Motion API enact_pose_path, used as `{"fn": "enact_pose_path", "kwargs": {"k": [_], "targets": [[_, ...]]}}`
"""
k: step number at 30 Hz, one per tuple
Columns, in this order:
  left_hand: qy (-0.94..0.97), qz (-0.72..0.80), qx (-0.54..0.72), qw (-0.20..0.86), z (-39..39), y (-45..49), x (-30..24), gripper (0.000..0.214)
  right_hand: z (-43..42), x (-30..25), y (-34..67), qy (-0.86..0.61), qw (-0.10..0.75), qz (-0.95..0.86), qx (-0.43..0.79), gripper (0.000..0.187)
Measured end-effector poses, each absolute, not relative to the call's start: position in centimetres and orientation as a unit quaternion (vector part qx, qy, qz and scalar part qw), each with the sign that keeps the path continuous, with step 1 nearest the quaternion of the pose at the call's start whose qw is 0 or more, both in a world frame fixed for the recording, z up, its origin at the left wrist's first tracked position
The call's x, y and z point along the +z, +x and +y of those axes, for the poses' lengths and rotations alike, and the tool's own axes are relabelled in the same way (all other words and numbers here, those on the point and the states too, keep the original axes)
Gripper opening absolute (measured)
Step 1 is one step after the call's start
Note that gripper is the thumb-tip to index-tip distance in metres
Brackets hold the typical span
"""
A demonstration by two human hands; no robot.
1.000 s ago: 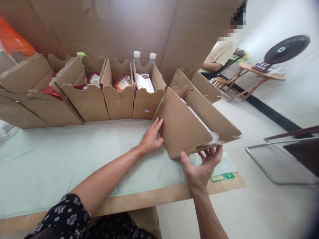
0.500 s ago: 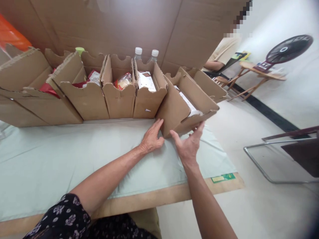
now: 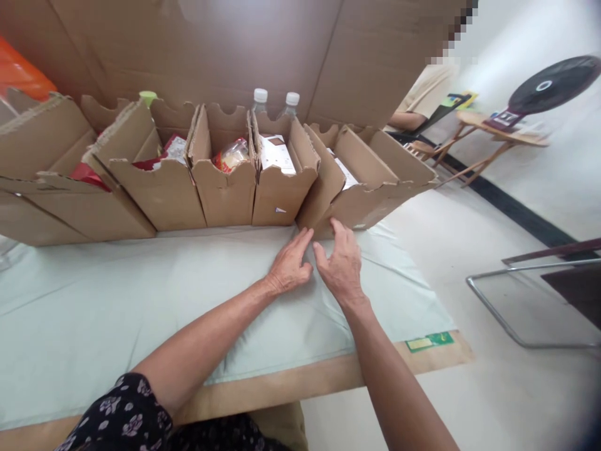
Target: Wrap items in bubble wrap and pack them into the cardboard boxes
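In the head view, a pale green cloth (image 3: 117,294) covered a table with a bare wooden edge (image 3: 267,391), where a green label (image 3: 441,339) was stuck near the right corner. A tall cardboard panel (image 3: 141,50) stood behind. Off to the right, a dark fan (image 3: 544,85) sat on a small wooden table (image 3: 500,133), a co-worker's pale sleeve (image 3: 432,88) showed past the panel, and a metal tube frame (image 3: 558,346) stood on the floor.

Open-topped cardboard boxes lined the back of the cloth. The right-hand box (image 3: 361,207), with a white item (image 3: 346,174) inside, stood upright and slightly angled, just beside a box (image 3: 277,200) that held a white packet (image 3: 277,155). Farther left, another box (image 3: 223,203) contained a clear and red packet (image 3: 232,155). Two white-capped bottles (image 3: 291,101) rose behind the row.

The left hand (image 3: 290,263) lay low by the near corner of the right-hand box, its fingers stretched forward and gripping nothing. The right hand (image 3: 342,263) was against the lower front of that same box, fingers loosely bent, thumb apart, nothing enclosed; how firmly either hand pressed could not be told.
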State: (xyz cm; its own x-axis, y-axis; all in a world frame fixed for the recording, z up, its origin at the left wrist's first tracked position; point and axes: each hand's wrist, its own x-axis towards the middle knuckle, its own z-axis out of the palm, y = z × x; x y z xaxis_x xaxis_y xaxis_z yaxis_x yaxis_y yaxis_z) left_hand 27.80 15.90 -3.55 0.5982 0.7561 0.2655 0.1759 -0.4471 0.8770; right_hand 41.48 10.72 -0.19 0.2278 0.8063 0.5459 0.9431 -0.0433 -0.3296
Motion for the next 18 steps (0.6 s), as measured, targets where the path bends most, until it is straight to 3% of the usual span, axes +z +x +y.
{"fn": "enact_pose_path", "kwargs": {"k": [13,18], "targets": [[0.809,0.297,0.305,0.405,15.8,28.2,-3.2,0.091,12.8,1.3,43.2,-0.721,0.318,-0.613,-0.056,0.059],[0.809,0.302,0.314,0.396,15.5,28.1,-2.8,0.082,12.8,5.9,40.4,-0.679,0.396,-0.617,-0.037,0.047]]}}
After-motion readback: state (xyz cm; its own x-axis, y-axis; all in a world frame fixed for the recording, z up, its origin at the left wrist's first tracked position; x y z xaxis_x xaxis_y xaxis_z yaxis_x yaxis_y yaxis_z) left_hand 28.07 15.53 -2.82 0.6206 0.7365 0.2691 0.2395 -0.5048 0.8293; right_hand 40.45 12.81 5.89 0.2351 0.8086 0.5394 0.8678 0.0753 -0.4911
